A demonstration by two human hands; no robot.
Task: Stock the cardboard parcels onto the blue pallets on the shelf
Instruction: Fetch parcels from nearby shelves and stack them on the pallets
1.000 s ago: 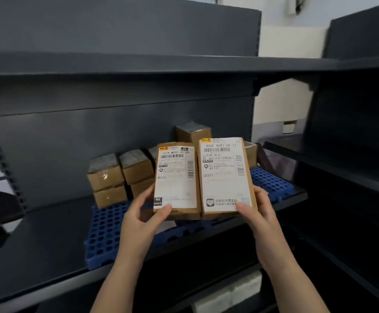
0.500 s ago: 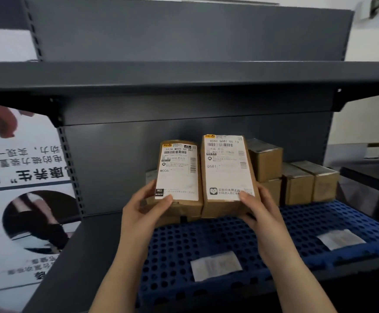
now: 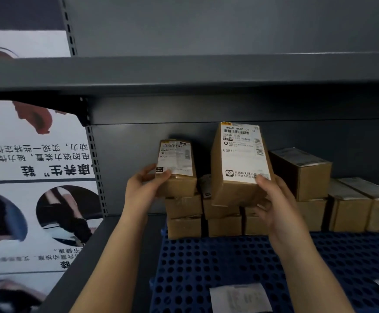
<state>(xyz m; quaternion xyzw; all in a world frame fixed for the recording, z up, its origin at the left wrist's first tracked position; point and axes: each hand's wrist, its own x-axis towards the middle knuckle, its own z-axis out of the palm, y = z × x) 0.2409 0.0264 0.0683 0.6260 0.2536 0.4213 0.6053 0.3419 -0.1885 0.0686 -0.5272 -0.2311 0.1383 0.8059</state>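
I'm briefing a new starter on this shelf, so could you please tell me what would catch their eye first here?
Two labelled cardboard parcels stand out: the left hand holds the smaller parcel atop the leftmost stack, and the right hand holds the taller parcel tilted above the middle stacks. Below lies the blue pallet, with a large poster at left.

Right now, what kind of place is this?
Likely a parcel stockroom or pickup point: grey metal shelving, labelled cardboard parcels stacked on a blue pallet, and a poster beside the shelf.
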